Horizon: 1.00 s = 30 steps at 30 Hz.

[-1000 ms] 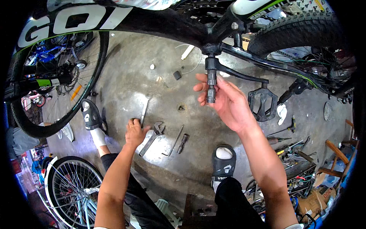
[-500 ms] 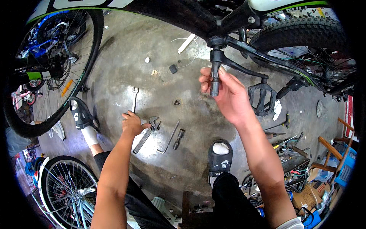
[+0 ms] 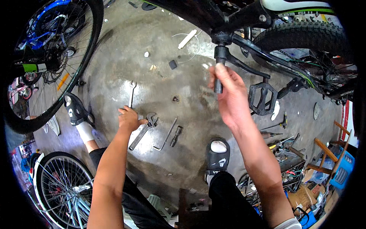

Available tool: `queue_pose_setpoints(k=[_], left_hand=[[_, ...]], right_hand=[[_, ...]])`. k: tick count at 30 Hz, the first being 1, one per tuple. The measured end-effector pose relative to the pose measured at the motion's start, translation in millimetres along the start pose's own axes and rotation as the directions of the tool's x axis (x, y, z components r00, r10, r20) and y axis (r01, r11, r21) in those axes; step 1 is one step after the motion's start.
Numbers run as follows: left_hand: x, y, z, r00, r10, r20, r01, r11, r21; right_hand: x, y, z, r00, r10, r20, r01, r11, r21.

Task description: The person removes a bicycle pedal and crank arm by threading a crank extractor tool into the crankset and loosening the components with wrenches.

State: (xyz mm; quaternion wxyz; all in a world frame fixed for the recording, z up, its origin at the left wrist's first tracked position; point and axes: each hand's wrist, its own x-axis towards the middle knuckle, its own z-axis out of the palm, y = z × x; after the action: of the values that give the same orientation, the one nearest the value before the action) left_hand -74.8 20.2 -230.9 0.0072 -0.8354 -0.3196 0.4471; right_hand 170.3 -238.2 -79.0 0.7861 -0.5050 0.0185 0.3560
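Observation:
My right hand (image 3: 229, 86) closes its fingers and thumb round a dark cylindrical crank puller (image 3: 218, 87), which sits in line with the crank arm (image 3: 240, 65) at the bicycle's bottom bracket. A black pedal (image 3: 263, 99) hangs from the arm's far end. Low over the floor, my left hand (image 3: 129, 119) has its fingers curled over the lower end of a silver open-end wrench (image 3: 132, 91), with the thumb out to the side. Beside that thumb lies an adjustable wrench (image 3: 143, 131). A hex key (image 3: 166, 134) and a short dark tool (image 3: 176, 136) lie farther right.
The bicycle's front wheel (image 3: 97, 34) rises at left and its rear tyre (image 3: 301, 36) at right. Another wheel (image 3: 63, 187) stands at lower left. Hand tools (image 3: 286, 147) and a wooden frame (image 3: 328, 150) crowd the right. A white tube (image 3: 187, 39) lies on the floor (image 3: 126, 49).
My right hand's fingers have shifted round the crank puller, the thumb now lying higher along it. My left hand stays at the wrench. The whole view has shifted slightly.

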Motion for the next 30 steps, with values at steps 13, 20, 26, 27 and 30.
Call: queue_pose_setpoints(k=[13, 20, 26, 27, 30], left_hand=[[-5.7, 8.4, -10.8, 0.998, -0.028, 0.049, 0.033, 0.995, -0.091], [-3.6, 4.9, -6.0, 0.999, -0.014, 0.03, 0.015, 0.999, -0.031], [-4.7, 9.1, -14.5, 0.999, -0.037, 0.022, 0.038, 0.999, -0.024], [-6.8, 12.0, -18.5, 0.996, -0.067, 0.052, 0.07, 0.996, -0.055], [-9.1, 3.3, -12.5, 0.993, -0.115, 0.024, 0.116, 0.99, -0.085]], right_hand=[[0.9, 2.1, -11.0, 0.994, 0.032, 0.101, -0.047, 0.987, 0.155], [-2.2, -8.7, 0.4, 0.997, 0.082, 0.004, -0.082, 0.991, 0.105], [3.5, -5.5, -13.9, 0.998, 0.045, 0.038, -0.045, 0.999, 0.005], [4.5, -4.3, -14.8, 0.998, 0.054, 0.011, -0.052, 0.992, -0.113], [3.6, -6.3, -9.0, 0.991, 0.103, 0.091, -0.096, 0.992, -0.084]])
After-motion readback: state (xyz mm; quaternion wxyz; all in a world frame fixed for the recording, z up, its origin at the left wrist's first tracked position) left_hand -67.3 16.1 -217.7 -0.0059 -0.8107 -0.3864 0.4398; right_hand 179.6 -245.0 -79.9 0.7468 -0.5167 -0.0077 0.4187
